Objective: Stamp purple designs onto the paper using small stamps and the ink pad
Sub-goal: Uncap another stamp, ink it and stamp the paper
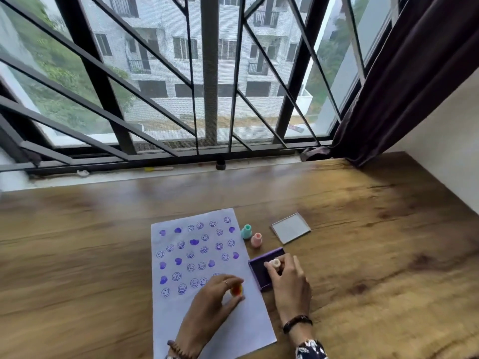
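A white paper (181,314) lies on the wooden table, covered in purple smiley and heart prints over its upper two thirds. My left hand (215,296) grips an orange stamp (236,290) held down on the paper's lower right part. To the right of the paper sits the purple ink pad (259,263). My right hand (290,281) holds a pale pink stamp (274,263) pressed onto the pad. A teal stamp (246,231) and a pink stamp (256,240) stand upright between paper and pad.
The ink pad's clear lid (290,228) lies behind the pad. The wooden table (375,255) runs back to a barred window (207,73), with a dark curtain (404,73) at the right and a white wall beside it.
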### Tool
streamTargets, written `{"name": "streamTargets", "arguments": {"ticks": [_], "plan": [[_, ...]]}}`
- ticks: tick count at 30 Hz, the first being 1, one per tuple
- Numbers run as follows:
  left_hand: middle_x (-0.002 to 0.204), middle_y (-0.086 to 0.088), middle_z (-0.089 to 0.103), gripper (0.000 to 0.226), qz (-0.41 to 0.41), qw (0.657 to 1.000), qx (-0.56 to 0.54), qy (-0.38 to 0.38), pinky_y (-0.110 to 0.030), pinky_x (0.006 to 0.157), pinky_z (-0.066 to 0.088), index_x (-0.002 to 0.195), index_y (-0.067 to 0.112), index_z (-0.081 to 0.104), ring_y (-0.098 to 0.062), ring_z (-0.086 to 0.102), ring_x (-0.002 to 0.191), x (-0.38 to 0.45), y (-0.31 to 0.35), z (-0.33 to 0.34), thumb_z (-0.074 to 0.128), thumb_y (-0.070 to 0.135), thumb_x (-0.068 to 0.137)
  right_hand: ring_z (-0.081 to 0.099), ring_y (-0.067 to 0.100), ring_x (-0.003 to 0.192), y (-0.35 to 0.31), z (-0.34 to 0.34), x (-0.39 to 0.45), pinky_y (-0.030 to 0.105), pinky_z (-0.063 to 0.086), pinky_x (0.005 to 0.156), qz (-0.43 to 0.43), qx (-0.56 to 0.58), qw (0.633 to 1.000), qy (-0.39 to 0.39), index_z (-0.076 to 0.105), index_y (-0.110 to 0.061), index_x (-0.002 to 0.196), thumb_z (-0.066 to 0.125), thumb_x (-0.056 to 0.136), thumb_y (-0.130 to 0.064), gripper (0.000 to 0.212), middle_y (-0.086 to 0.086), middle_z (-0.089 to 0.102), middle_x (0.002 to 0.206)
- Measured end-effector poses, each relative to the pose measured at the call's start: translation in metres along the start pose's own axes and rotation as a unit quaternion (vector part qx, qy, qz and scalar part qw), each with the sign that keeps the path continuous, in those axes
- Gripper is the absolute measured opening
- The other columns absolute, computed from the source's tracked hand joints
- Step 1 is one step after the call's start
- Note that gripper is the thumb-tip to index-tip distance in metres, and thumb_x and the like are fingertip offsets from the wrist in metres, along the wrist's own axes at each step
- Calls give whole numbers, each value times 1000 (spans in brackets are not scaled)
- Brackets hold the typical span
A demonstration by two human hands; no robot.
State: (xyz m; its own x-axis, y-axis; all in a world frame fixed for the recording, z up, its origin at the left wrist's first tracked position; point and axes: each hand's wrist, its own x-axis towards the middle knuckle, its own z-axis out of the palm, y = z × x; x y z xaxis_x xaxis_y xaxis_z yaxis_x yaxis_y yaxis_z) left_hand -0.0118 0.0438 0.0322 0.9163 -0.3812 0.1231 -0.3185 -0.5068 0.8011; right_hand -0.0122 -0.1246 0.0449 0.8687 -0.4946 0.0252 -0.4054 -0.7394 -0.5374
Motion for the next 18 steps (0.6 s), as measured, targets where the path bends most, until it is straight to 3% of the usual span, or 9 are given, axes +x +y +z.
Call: {"name": "streamTargets", "arguments": {"ticks": [4,6,9,11,14,18], "plan": [[96,16,62,29,-21,997,4,67,0,87,35,101,22,65,7,51,98,-15,-15,-24,74,14,75,59,26,83,-10,0,-2,39,51,72,24,103,994,-21,61,-14,87,67,80,-24,13,6,61,89],[96,12,64,29,-33,996,9,85,-1,87,36,101,20,65,7,52,97,-21,-23,-31,74,12,74,60,24,82,-21,4,-12,34,48,69,9,128,991,-44,64,-15,86,65,80,-19,8,7,63,89],[100,5,66,30,-52,995,-2,79,-6,87,39,102,16,66,3,54,96,-27,-33,-34,74,9,74,59,20,81,-46,6,-22,26,36,62,-15,85,990,-114,66,-15,87,63,81,-24,11,5,63,92],[102,3,66,31,-58,996,-16,72,-3,87,37,102,15,66,2,54,97,-29,-36,-34,74,6,73,60,24,86,-66,-3,-20,28,39,67,-49,51,989,-130,64,-11,86,64,81,-27,17,7,63,95],[103,6,65,32,-64,995,-28,77,2,87,34,101,17,66,4,53,98,-31,-39,-34,75,5,72,60,26,82,-97,-27,-14,27,38,66,-120,54,989,-70,59,-11,74,68,78,-26,18,7,62,84],[102,8,65,34,-66,994,-37,81,3,87,33,101,19,66,7,52,100,-31,-41,-34,75,5,72,48,21,54,-120,-48,-8,24,31,54,-186,62,977,82,43,-21,62,69,72,-22,28,-5,46,59]]}}
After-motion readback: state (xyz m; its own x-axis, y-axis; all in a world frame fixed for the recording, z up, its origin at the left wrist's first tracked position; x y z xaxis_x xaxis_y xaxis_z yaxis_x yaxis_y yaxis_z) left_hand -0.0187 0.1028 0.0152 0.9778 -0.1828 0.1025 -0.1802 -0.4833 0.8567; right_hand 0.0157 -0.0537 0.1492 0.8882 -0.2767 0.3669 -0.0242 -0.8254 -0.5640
